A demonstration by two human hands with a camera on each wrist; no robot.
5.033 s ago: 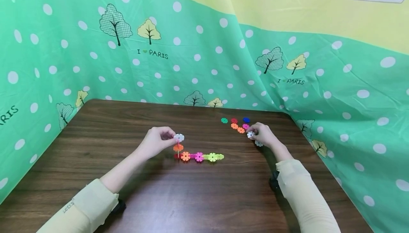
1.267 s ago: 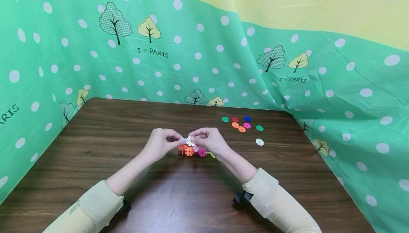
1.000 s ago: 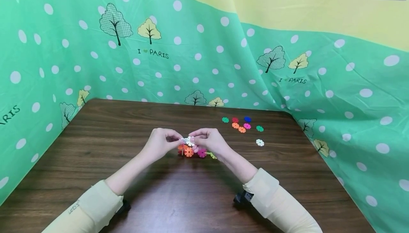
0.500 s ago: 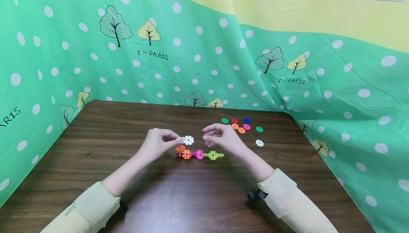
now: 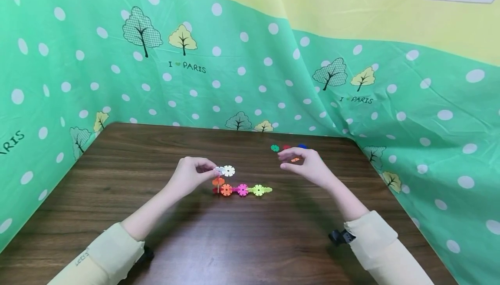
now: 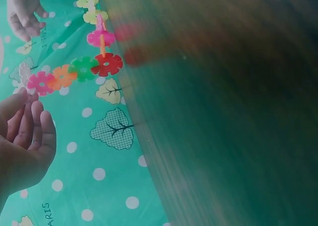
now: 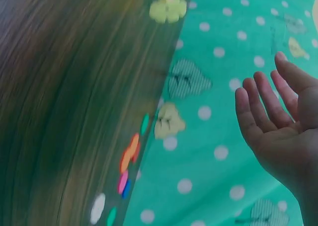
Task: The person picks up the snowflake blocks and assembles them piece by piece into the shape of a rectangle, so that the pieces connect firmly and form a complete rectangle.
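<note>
My left hand [image 5: 189,177] pinches a white notched snowflake disc at the upper end of a chain of linked discs. A second white disc [image 5: 228,170] is slotted onto it and sticks out to the right. In the left wrist view the chain runs down from the fingertips through a pink disc [image 6: 40,83], an orange disc [image 6: 62,77] and a green disc [image 6: 83,68] to a red disc [image 6: 108,64]. From there its lower row goes right, ending in yellow-green discs [image 5: 258,190]. My right hand [image 5: 306,167] hovers with loosely spread fingers, holding nothing.
Loose discs lie at the table's back right, partly hidden by the right hand: a green disc [image 5: 275,148], a blue disc [image 5: 302,146], orange discs [image 7: 129,154] and a white disc [image 7: 98,208] among them. A dotted green cloth [image 5: 242,89] hangs behind the brown table [image 5: 250,241].
My right hand fetched a white disc, joined it to the chain's top white disc, released it and moved right toward the loose discs. The left hand keeps its pinch.
</note>
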